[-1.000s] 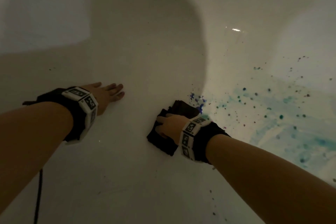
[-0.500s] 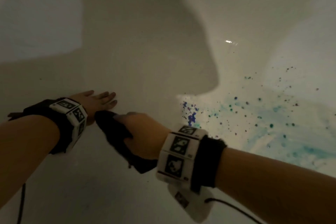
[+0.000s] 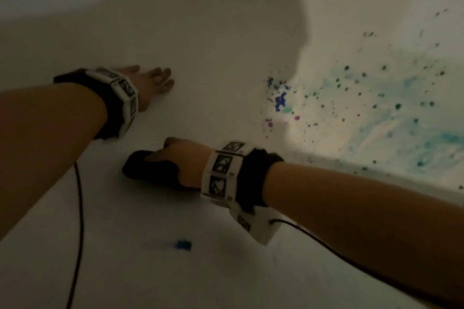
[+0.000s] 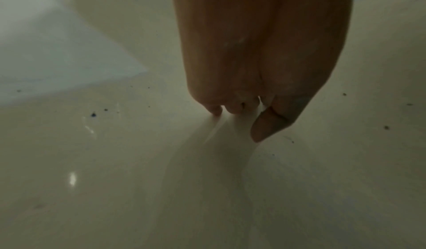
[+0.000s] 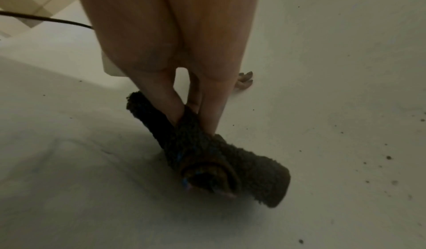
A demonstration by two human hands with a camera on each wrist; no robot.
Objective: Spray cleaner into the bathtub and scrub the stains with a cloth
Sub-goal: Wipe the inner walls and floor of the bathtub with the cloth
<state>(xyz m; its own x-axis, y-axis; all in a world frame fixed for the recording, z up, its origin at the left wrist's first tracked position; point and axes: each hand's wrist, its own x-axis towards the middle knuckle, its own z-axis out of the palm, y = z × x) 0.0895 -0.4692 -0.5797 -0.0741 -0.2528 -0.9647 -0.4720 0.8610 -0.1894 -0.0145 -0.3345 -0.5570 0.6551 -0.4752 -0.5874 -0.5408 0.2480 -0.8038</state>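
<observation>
The tub (image 3: 213, 32) is white. Its stains (image 3: 391, 108) are teal and pale blue smears with dark speckles, plus deep blue and purple blots (image 3: 280, 100); one blue smudge (image 3: 183, 244) lies apart. The cloth (image 3: 153, 167) is black. The wristbands (image 3: 223, 170) are black with white, black-patterned squares. The cables (image 3: 79, 208) are black.

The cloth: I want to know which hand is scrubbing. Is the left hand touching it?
Apart. The head view shows bare tub between the left hand and the cloth, which the right hand grips.

one bathtub (image 3: 200, 32), one dark cloth (image 3: 150, 168), two hands, two wrist bands, two cables.
</observation>
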